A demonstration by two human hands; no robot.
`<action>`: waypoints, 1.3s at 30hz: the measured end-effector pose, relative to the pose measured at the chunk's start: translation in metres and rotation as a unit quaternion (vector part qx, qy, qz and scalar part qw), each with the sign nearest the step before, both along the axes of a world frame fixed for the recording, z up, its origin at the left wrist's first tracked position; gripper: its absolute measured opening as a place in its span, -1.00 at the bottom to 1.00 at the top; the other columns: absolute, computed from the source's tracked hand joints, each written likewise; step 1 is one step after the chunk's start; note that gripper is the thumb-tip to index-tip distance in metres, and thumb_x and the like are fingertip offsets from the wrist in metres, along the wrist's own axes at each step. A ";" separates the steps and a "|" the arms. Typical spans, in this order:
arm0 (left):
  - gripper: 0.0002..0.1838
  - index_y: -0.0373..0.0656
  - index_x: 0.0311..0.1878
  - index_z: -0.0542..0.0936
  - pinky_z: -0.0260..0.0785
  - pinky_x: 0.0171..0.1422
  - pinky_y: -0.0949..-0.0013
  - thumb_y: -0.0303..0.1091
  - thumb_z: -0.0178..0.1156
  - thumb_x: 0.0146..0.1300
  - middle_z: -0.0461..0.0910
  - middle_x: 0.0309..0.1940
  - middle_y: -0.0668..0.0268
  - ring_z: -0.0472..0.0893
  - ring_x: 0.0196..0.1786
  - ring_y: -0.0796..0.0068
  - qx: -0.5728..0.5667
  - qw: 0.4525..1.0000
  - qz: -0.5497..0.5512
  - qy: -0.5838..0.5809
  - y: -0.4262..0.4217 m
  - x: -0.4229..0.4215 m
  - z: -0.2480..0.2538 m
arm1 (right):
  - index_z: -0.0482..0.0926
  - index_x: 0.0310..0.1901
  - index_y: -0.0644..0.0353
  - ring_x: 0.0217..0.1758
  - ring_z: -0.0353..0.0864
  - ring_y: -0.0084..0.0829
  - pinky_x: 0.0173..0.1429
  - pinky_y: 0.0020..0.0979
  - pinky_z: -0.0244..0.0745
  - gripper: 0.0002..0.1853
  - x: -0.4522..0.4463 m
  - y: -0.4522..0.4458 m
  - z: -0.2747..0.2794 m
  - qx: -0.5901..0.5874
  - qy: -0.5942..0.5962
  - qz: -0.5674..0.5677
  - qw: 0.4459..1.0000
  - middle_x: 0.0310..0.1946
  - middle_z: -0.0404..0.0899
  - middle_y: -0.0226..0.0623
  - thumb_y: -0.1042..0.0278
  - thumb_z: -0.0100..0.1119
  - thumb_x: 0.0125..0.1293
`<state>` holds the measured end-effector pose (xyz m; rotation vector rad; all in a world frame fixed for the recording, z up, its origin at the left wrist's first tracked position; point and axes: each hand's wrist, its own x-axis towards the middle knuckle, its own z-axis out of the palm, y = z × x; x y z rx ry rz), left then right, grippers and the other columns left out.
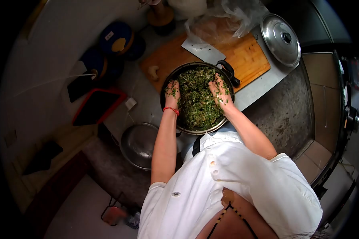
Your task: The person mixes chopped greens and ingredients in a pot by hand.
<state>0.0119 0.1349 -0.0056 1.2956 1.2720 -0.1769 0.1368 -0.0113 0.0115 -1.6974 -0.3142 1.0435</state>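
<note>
A round dark pot (202,131) is filled with a chopped green and brown mixture (198,97). Inside its left side is my left hand (172,95), a red bead bracelet at the wrist, its fingers extended and partly sunk in the mixture. Opposite, my right hand (221,92) lies against the mixture at the right side, fingers stretched out and flecked with green bits. Neither hand is closed round anything visible. The pot's black handle (229,72) shows at its upper right.
Behind the pot are a wooden board (249,59), a flat metal blade (203,49) and a clear plastic bag (231,24). A metal lid (281,40) lies at right. Left are a metal bowl (137,145), a red-framed dark object (97,106) and blue-lidded containers (116,38).
</note>
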 end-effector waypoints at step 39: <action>-0.67 -0.19 -0.05 0.38 0.04 0.17 0.14 -0.39 -0.11 0.09 0.34 -0.04 0.06 0.19 0.13 0.14 0.195 0.797 -0.529 0.216 -0.042 0.015 -0.019 | 0.47 -0.15 0.19 0.21 0.04 -0.23 0.14 -0.15 0.13 -0.71 -0.029 0.035 -0.034 -0.346 -0.310 0.665 0.585 0.11 0.13 -0.18 0.39 0.05 0.03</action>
